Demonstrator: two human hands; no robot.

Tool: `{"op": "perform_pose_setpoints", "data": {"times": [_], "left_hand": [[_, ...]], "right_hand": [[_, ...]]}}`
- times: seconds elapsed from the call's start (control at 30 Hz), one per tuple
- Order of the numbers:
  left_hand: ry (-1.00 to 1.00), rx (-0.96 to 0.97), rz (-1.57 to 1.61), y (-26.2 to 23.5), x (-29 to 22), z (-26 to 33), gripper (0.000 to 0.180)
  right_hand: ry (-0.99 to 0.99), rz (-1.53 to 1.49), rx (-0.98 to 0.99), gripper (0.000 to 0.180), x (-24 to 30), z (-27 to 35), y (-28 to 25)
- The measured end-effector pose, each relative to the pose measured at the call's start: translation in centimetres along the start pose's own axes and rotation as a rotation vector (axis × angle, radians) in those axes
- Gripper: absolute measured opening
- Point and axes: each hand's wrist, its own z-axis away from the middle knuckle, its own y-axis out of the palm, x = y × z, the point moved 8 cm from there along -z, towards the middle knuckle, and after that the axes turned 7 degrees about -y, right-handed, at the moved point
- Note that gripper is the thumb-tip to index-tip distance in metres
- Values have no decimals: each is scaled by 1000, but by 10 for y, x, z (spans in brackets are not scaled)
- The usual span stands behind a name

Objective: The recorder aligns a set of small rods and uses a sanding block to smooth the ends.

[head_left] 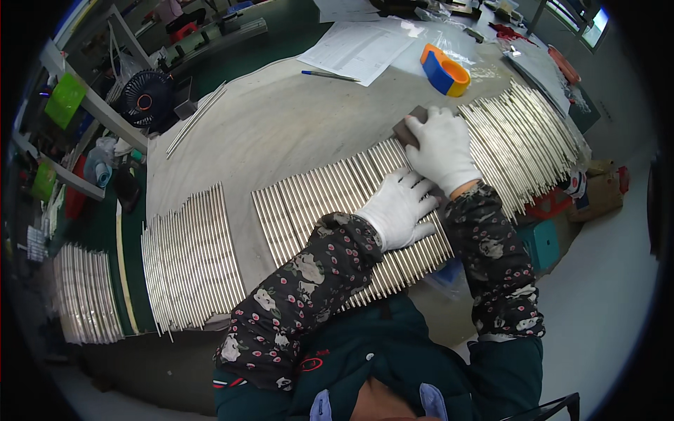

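Observation:
Silver metal rods [309, 203] lie side by side in a row across the middle of the worktable. My left hand [399, 210], in a white glove, rests flat on the rods with its fingers spread. Farther back and to the right, my gloved right hand [444, 149] is closed on a dark grey block [413, 125] at the far ends of the rods. Part of the block is hidden under the fingers. Just right of that hand lies another thick bunch of rods [523, 144], its ends uneven.
More rods [189, 263] lie on the left, with a further bundle [88, 295] beyond the gap. A few loose rods [196, 119] sit near a black fan [146, 99]. Farther back are paper sheets [358, 49], a pen [328, 75] and a blue-and-orange tape dispenser [446, 70].

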Motion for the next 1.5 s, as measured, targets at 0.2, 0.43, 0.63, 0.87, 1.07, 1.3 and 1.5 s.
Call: {"op": "perform_pose_setpoints", "data": {"times": [0.2, 0.43, 0.63, 0.87, 1.07, 1.3, 1.5], "left_hand": [[33, -101, -37, 6, 6, 1, 47], [35, -74, -100, 10, 4, -4, 49], [79, -58, -7, 6, -12, -8, 57], [200, 103, 122, -27, -29, 68, 63], [170, 128, 62, -12, -2, 104, 62], [185, 125, 48, -4, -9, 80, 59], [211, 94, 47, 2, -8, 80, 59]], "right_hand": [[179, -1218, -340, 50, -41, 60, 36], [406, -1653, -354, 53, -53, 99, 68], [363, -1770, -451, 54, -63, 99, 87], [365, -1672, -423, 56, -61, 100, 86], [351, -1614, -412, 58, -58, 98, 78], [355, -1561, -382, 61, -58, 99, 81], [470, -1526, -267, 56, -51, 89, 61]]}}
